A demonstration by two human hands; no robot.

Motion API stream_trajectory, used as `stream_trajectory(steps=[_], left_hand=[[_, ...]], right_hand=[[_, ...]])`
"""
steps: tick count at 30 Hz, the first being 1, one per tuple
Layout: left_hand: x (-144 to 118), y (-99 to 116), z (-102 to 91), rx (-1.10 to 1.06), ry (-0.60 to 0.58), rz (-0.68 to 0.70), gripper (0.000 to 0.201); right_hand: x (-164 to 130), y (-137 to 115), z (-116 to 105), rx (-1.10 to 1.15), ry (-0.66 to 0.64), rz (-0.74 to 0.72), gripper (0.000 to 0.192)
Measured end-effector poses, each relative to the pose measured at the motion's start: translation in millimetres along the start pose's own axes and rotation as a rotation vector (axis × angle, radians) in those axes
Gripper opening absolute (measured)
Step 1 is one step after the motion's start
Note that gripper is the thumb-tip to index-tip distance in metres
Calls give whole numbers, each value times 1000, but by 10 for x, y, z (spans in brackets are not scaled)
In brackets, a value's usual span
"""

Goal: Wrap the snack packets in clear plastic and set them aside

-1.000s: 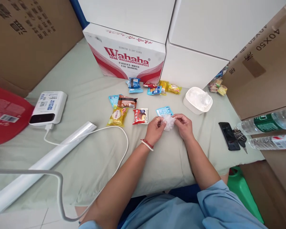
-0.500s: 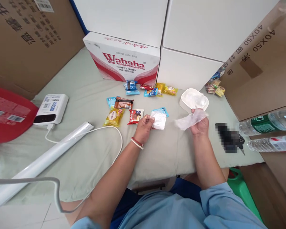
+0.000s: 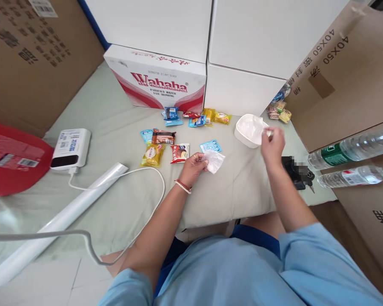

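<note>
My left hand point(image 3: 194, 169) pinches a small, crumpled, see-through plastic bag point(image 3: 215, 161) between thumb and fingers, just above the table. Behind that bag lies a light-blue snack packet point(image 3: 210, 145). At the right rim of a white plastic tub point(image 3: 248, 139) is my right hand point(image 3: 273, 145), its fingers pinched together. A whitish bit shows at its fingertips, too small to make out. Crumpled clear plastic point(image 3: 251, 126) lies in the tub. Left of my left hand are a red-and-white cake packet point(image 3: 180, 153), a yellow packet point(image 3: 152, 154) and a brown packet point(image 3: 164, 137).
Several snack packets point(image 3: 197, 121) lie before the Wahaha carton point(image 3: 159, 85). A power bank point(image 3: 70, 148) with a white cable point(image 3: 150, 169) and a long white roll point(image 3: 67, 219) are at left. Water bottles point(image 3: 354, 148) and keys point(image 3: 310, 177) lie at right.
My right hand has moved up and right to the tub's rim; the clear plastic sheet it held is no longer visible in it. My left hand's bag has tilted. The view has shifted slightly.
</note>
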State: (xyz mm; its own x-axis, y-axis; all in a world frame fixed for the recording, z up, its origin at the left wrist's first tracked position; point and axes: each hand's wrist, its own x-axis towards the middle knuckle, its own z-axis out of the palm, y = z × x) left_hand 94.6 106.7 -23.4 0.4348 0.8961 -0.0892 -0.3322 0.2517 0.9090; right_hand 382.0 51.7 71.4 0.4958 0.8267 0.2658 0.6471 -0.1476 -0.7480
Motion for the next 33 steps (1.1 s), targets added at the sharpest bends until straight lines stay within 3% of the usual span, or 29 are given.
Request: stream_trajectory(steps=[2,4,6,8,13,18,25,30,33], left_hand=[[-11,9,5,19,16,8,43],[-53,42,19,40,37,12,45],[-152,94,51,66,34,-3,49],[-318,152,100,110,-12,-34,51],[-858,257,213,304,-192,-78,48],[-1258,281,174,246,-216,-172,55],[-1533,345,17,273,-119,-331,50],[-1540,408,-89,112,118,-362,50],[-1535,421,-126,59,185,-389,51]], right_hand=[[-675,-39,167,25,-56,21,29],[-1268,-51,289,88,-218,72,27],[-1671,-75,324,176,-275,167,28],[-1872,-144,279,248,-254,229,28],[-1906,-429,166,331,-178,147,30],[-1961,-563,268,321,-278,-25,11],[-2091,-597,262,505,-561,46,16],[-2090,-415,91,689,-602,150,13],[-2086,-217,-64,528,-686,149,14]])
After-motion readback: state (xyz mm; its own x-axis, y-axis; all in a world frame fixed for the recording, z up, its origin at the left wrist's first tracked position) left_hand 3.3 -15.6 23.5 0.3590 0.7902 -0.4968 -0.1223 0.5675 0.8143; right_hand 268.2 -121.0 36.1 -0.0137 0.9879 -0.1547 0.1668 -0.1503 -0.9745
